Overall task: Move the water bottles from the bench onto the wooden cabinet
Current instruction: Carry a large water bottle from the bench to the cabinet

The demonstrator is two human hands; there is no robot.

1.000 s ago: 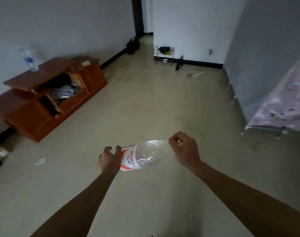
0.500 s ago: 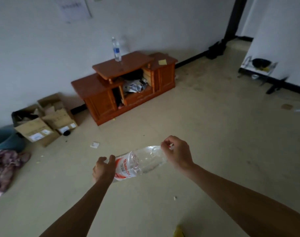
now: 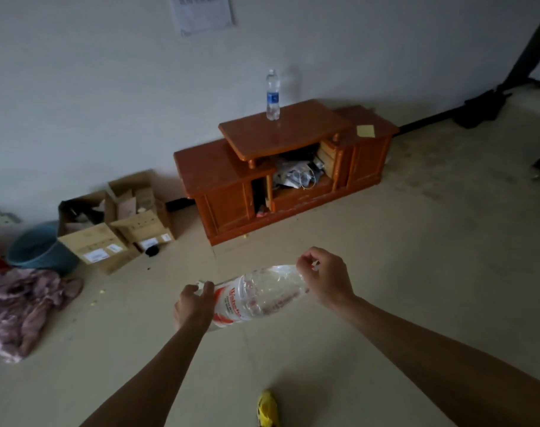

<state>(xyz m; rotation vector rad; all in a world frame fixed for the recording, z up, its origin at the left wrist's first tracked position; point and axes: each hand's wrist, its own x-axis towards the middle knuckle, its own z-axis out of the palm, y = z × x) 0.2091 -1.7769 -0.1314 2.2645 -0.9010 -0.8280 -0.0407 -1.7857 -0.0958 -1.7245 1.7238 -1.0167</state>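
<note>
A large clear water bottle [image 3: 256,295] with a red and white label lies sideways in the air between both my hands. My left hand [image 3: 192,306] grips its base end. My right hand [image 3: 324,277] pinches its neck end; the cap is hidden by the fingers. Ahead against the white wall stands the wooden cabinet [image 3: 225,167], low and reddish brown, with a raised top shelf. A small clear bottle with a blue label [image 3: 272,95] stands upright on that shelf. The bench is out of view.
Open cardboard boxes [image 3: 108,241] sit left of the cabinet, with a blue bucket [image 3: 37,249] and a pink cloth heap [image 3: 19,306] further left. A yellow note [image 3: 365,131] lies on the cabinet's right top. Bare floor stretches between me and the cabinet. A yellow shoe tip [image 3: 267,409] shows below.
The view has swung left and the cabinet now sits ahead of me and larger. Both hands keep the same hold on the big bottle.
</note>
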